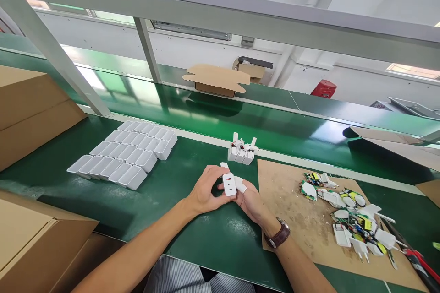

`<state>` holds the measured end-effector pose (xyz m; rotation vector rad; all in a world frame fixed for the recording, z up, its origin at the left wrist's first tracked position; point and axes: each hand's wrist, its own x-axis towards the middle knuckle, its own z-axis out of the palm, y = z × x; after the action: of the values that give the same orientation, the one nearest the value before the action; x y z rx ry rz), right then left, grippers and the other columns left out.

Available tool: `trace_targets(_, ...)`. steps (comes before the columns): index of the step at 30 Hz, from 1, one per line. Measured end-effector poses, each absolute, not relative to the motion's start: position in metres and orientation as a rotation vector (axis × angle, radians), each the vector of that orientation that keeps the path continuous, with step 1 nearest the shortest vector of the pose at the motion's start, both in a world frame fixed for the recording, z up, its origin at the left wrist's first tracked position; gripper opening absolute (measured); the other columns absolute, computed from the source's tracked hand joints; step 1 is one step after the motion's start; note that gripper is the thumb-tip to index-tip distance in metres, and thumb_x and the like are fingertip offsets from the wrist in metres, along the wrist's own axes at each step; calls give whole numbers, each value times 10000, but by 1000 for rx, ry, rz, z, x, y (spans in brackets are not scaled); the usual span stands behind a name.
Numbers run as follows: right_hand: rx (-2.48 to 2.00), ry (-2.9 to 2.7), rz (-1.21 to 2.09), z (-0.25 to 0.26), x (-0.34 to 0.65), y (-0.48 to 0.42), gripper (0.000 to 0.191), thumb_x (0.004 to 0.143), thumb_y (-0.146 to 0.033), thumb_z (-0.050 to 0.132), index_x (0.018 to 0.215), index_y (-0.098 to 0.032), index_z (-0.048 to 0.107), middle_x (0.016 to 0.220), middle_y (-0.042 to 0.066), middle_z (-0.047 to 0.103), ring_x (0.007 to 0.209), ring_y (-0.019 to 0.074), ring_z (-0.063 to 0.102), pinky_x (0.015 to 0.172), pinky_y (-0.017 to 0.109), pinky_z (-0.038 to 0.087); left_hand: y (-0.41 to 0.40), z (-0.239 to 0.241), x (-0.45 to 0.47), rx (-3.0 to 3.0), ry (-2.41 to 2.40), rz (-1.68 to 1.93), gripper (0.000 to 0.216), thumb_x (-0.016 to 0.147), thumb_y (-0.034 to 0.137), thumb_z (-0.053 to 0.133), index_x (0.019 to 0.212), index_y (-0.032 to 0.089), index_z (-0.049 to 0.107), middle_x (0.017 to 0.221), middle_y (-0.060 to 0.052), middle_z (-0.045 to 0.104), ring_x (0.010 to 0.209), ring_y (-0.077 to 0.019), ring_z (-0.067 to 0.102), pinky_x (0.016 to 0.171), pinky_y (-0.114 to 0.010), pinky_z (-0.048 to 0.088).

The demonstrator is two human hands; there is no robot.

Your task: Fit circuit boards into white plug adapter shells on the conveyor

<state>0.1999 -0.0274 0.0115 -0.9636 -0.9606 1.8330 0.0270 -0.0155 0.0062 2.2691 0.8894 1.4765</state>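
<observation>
Between my hands is a white USB charger (229, 186), its end with a red port and two dark slots turned toward me. My left hand (208, 190) grips it from the left with thumb and fingers. From the right, my right hand (251, 200) closes on it too; a white wrap covers one finger. A small white piece (224, 165) shows just above the charger, and I cannot tell whether it is attached. Beyond my hands stand three open white charger housings (241, 152) with wires and flaps sticking out. Rows of white open cases (127, 146) lie to the left.
On a cardboard sheet (292, 219) at right lie several circuit boards with plugs (360, 224) and red-handled pliers (421, 263). Cardboard boxes (34, 238) border the left side. A green conveyor belt (213, 119) runs behind the bench, under a metal frame (220, 7).
</observation>
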Motion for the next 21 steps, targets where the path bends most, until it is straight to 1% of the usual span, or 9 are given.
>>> trace_targets(4, -1002, -1135, 1542, 8, 204, -26, 464, 818, -559, 766, 1161, -248, 727, 1161, 71, 758, 1078, 286, 694, 943, 452, 580, -13, 3, 24, 2223, 1015, 1511, 509, 821, 234, 724, 1279, 210, 503, 1168, -116, 637, 1097, -280, 613, 942, -466, 527)
trace_targets(7, -949, -1271, 1405, 11, 209, -25, 493, 843, -555, 755, 1252, -286, 690, 1235, 67, 740, 1091, 274, 703, 970, 458, 584, -11, -1, 19, 2222, 1228, 1428, 472, 799, 184, 685, 1244, 211, 529, 1133, -101, 627, 1096, -285, 574, 945, -466, 511)
trace_targets(10, -901, -1338, 1351, 12, 215, -20, 459, 887, -552, 706, 1262, -287, 687, 1251, 81, 736, 1132, 281, 700, 965, 471, 596, -6, -6, 14, 2208, 1373, 1375, 457, 798, 236, 714, 1235, 222, 580, 1162, -102, 592, 1125, -298, 548, 973, -470, 496)
trace_targets(13, -1015, -1287, 1137, 7, 225, -9, 442, 905, -534, 671, 1257, -266, 687, 1241, 95, 734, 1122, 281, 706, 1024, 502, 567, 7, -9, 12, 2048, 1459, 1396, 470, 814, 333, 733, 1258, 236, 614, 1154, -89, 545, 1051, -264, 579, 930, -429, 523)
trace_targets(15, -1120, -1212, 959, 0, 236, 3, 465, 901, -516, 659, 1277, -243, 672, 1227, 112, 730, 1125, 285, 702, 1076, 530, 527, 24, -8, 11, 1917, 1494, 1380, 472, 807, 361, 733, 1249, 231, 631, 1124, -77, 559, 977, -242, 598, 885, -409, 535)
trace_targets(17, -1173, -1170, 886, -9, 247, 16, 521, 867, -489, 685, 1317, -230, 643, 1275, 132, 708, 1169, 301, 684, 1105, 552, 498, 44, -6, 12, 1800, 1539, 1311, 483, 761, 359, 761, 1211, 218, 656, 1100, -73, 610, 968, -253, 603, 878, -415, 532)
trace_targets(19, -1173, -1156, 920, -18, 257, 28, 611, 815, -459, 732, 1369, -241, 598, 1379, 143, 657, 1257, 321, 643, 1124, 568, 477, 64, -2, 15, 1694, 1555, 1210, 517, 702, 331, 796, 1189, 205, 677, 1095, -78, 666, 1020, -282, 605, 913, -433, 520)
trace_targets(21, -1152, -1158, 995, -26, 262, 35, 714, 775, -436, 764, 1430, -258, 540, 1488, 143, 580, 1365, 334, 567, 1158, 580, 436, 80, 3, 20, 1633, 1520, 1124, 545, 663, 299, 816, 1182, 193, 692, 1089, -80, 710, 1046, -297, 620, 937, -442, 518)
